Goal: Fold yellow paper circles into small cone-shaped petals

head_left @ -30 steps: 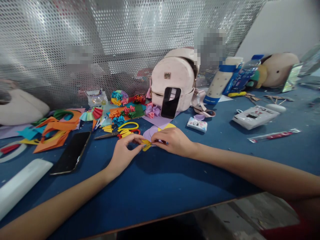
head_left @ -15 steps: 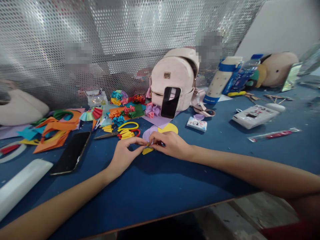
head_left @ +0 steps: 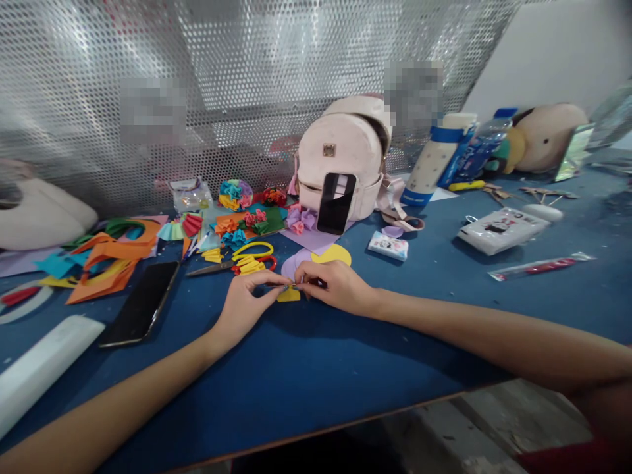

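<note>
Both of my hands meet at a small yellow paper piece (head_left: 289, 295) above the blue table. My left hand (head_left: 249, 299) pinches its left side between thumb and fingertips. From the right, my right hand (head_left: 336, 286) pinches the same piece, its fingers curled and partly hiding it. Just behind the fingers lie a purple paper circle (head_left: 295, 261) and a yellow paper circle (head_left: 338, 254). Scissors with yellow and red handles (head_left: 253, 251) rest by my left hand, with folded yellow paper strips (head_left: 251, 264) on them.
A black phone (head_left: 143, 303) and a white case (head_left: 44, 368) lie at left, near orange paper scraps (head_left: 106, 253). An upright phone (head_left: 336, 204) leans on a pale backpack (head_left: 340, 148). Right are a tissue pack (head_left: 388, 245), a white packet (head_left: 503, 230) and a flask (head_left: 429, 164).
The yellow paper piece has turned slightly between my fingertips, its lower edge now more level. Both hands keep nearly the same place.
</note>
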Demonstrator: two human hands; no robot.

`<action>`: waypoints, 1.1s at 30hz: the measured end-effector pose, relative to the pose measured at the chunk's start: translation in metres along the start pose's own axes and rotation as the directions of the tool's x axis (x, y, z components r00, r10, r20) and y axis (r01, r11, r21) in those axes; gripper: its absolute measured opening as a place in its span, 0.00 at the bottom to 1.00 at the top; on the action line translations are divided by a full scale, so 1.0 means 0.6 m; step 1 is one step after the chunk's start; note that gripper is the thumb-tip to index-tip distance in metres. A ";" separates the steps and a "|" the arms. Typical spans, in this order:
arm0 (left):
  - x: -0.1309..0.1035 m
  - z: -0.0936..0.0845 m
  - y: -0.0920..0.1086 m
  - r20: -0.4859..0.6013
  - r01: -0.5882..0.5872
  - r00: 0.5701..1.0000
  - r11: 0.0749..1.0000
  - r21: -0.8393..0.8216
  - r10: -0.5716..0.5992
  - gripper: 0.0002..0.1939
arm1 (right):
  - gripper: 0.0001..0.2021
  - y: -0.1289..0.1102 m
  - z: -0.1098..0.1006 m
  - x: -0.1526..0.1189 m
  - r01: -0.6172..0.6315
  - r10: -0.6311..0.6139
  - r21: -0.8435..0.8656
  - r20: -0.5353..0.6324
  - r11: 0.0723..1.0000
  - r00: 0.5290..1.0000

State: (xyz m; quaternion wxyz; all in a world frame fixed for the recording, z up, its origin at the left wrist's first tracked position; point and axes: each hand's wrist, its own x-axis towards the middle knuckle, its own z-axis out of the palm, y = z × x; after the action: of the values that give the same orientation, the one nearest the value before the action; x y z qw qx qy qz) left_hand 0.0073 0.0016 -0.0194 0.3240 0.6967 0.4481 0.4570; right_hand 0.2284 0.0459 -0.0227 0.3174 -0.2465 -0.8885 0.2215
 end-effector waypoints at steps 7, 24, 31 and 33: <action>-0.001 -0.002 -0.004 -0.006 0.034 0.999 0.998 -0.052 -0.034 0.09 | 0.07 0.004 0.001 -0.002 0.026 -0.025 -0.071 0.007 0.997 1.000; 0.000 0.001 -0.003 -0.015 0.052 0.998 0.994 -0.094 -0.053 0.06 | 0.12 0.012 -0.020 0.004 0.225 -0.213 -0.321 0.073 0.920 0.974; -0.004 0.001 0.004 0.002 -0.013 1.000 1.000 0.024 0.013 0.07 | 0.09 0.001 -0.016 0.001 0.162 -0.163 -0.330 0.026 0.930 0.986; -0.005 0.002 0.005 0.001 -0.015 1.000 1.000 0.027 0.015 0.07 | 0.08 -0.001 -0.014 0.000 0.136 -0.137 -0.310 0.016 0.941 0.990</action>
State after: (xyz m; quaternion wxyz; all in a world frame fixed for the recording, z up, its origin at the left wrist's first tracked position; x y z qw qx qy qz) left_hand 0.0086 -0.0023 -0.0183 0.3113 0.7046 0.4487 0.4531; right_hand 0.2338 0.0474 -0.0160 0.2917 -0.2318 -0.9263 0.0558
